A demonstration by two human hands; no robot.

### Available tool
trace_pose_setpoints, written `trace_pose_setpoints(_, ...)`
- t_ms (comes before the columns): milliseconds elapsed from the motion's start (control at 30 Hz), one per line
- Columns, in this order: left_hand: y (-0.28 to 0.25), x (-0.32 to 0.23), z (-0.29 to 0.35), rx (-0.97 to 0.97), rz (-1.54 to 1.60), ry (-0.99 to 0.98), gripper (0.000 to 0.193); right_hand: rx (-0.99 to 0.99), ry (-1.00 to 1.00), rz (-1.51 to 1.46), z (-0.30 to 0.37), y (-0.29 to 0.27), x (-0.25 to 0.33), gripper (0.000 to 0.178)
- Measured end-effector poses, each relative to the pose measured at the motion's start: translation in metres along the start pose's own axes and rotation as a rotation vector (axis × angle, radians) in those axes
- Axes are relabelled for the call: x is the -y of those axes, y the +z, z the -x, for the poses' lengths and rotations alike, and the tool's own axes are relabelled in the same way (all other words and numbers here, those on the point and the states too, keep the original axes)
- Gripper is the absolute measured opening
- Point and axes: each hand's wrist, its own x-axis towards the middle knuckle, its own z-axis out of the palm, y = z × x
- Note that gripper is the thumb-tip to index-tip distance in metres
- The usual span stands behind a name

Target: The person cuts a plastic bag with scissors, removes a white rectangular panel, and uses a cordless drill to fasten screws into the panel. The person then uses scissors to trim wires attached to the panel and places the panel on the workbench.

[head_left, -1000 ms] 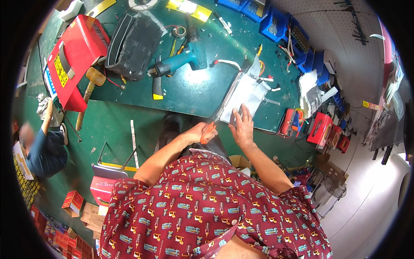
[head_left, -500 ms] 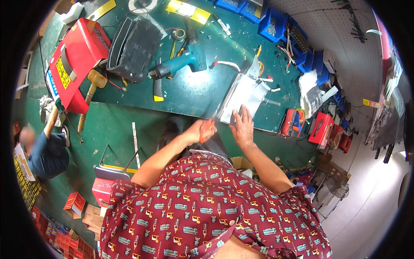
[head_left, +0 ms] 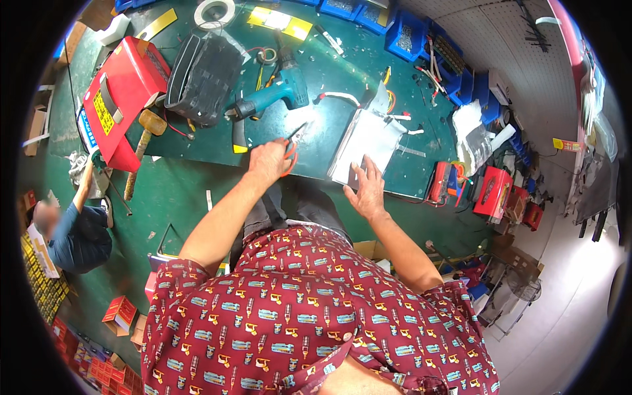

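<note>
Green workbench [head_left: 214,139], blue bins [head_left: 400,52] at far right. At front edge, white-wrapped pack [head_left: 366,141], partly under spread fingers of right hand [head_left: 367,192]; probably weighty, slick-skinned, dent-prone; best taken by both long sides. Above bench, orange-handled scissors [head_left: 293,153], clasped in left hand [head_left: 267,162]; likely light, rigid; best held by loops.

Hands [head_left: 268,160]: 2 | scissors [head_left: 294,160], in left: 1 | white-topped pack [head_left: 365,141], under right: 1 | drill [head_left: 273,95], beyond left: 1 | mallet [head_left: 143,146], left of both: 1 | marker [head_left: 330,41], beyond both: 1
</note>
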Motion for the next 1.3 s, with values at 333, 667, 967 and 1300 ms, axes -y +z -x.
trace_pose_setpoints(333,-0.001,0.0,-0.022,-0.026,-0.079,-0.16,0.043,-0.178,-0.008,-0.159,-0.015,0.001,-0.006,0.05)
trace_pose_setpoints(667,0.038,-0.015,-0.013,-0.143,0.118,0.27,0.029,-0.136,-0.016,-0.152,-0.024,-0.011,-0.012,0.051)
trace_pose_setpoints(967,0.095,-0.06,-0.006,0.095,0.495,0.249,0.04,-0.125,-0.048,-0.188,-0.029,-0.008,-0.026,0.047)
trace_pose_setpoints(1300,0.069,-0.07,-0.033,0.237,0.264,0.318,0.017,-0.084,-0.068,-0.164,-0.033,-0.01,-0.029,0.048)
